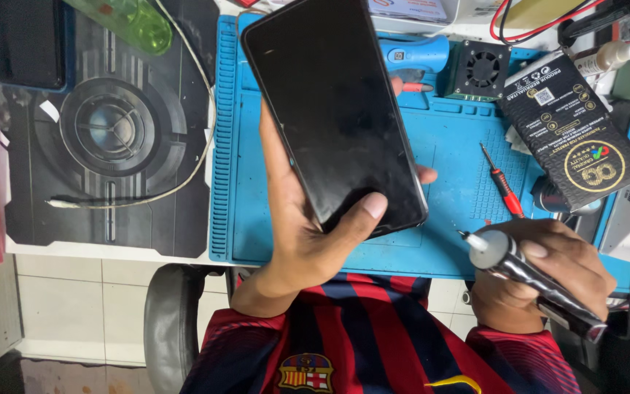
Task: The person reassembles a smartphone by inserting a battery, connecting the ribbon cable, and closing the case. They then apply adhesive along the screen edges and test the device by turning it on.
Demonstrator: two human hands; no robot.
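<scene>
The left hand [297, 233] holds a black smartphone [333, 109] with its dark screen facing up. The grip is closed on the lower end of the phone: the thumb presses on the glass near the bottom corner, the palm is under the phone, and one fingertip shows past the opposite edge. The phone rises away from this grip at a slant, above a blue work mat [446, 190] and not touching it.

The right hand [548, 273] is to the side of the phone, well apart from it. It is closed around a black glue tube [530, 273] with a white nozzle; the nozzle points toward the left hand, and its thin tip is free in the air.

Beyond the right hand, a red screwdriver [503, 182] lies on the mat, and further out a black box [574, 131] lies tilted. Past the top of the phone there is a small black fan [479, 69] and a blue tool [413, 55]. On the far side of the left hand lies a dark pad [107, 131] with a white cable [184, 146] over it.
</scene>
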